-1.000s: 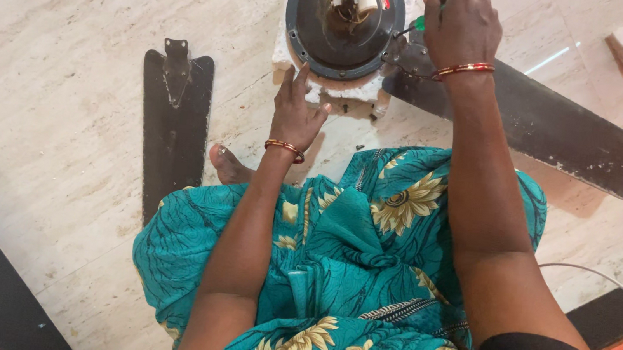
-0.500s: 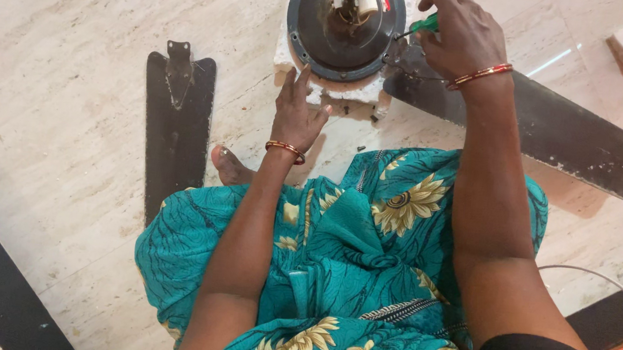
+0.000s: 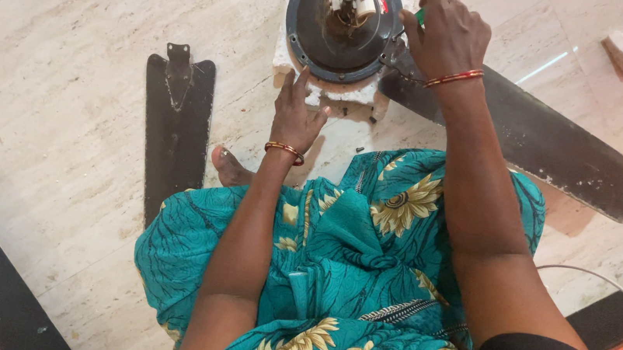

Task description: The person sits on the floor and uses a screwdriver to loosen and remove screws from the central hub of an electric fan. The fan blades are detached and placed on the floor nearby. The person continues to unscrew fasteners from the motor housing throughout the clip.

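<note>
While right hand (image 3: pixel 446 34) grips green screwdriver (image 3: pixel 419 17) at fan motor (image 3: pixel 344 22), open left hand (image 3: pixel 296 115) braces foam block (image 3: pixel 336 92); loose blade (image 3: pixel 174 136) beside

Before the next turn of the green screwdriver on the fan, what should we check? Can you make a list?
1. Right hand grips the green screwdriver: ok.
2. Left hand steadies the fan motor by the white foam block: ok.
3. Screwdriver tip seated in a screw: cannot tell, hidden.
4. Attached blade lies flat on the floor: ok.
5. Loose blade lies apart from the hands: ok.
6. Bare foot away from the tool: ok.
</note>
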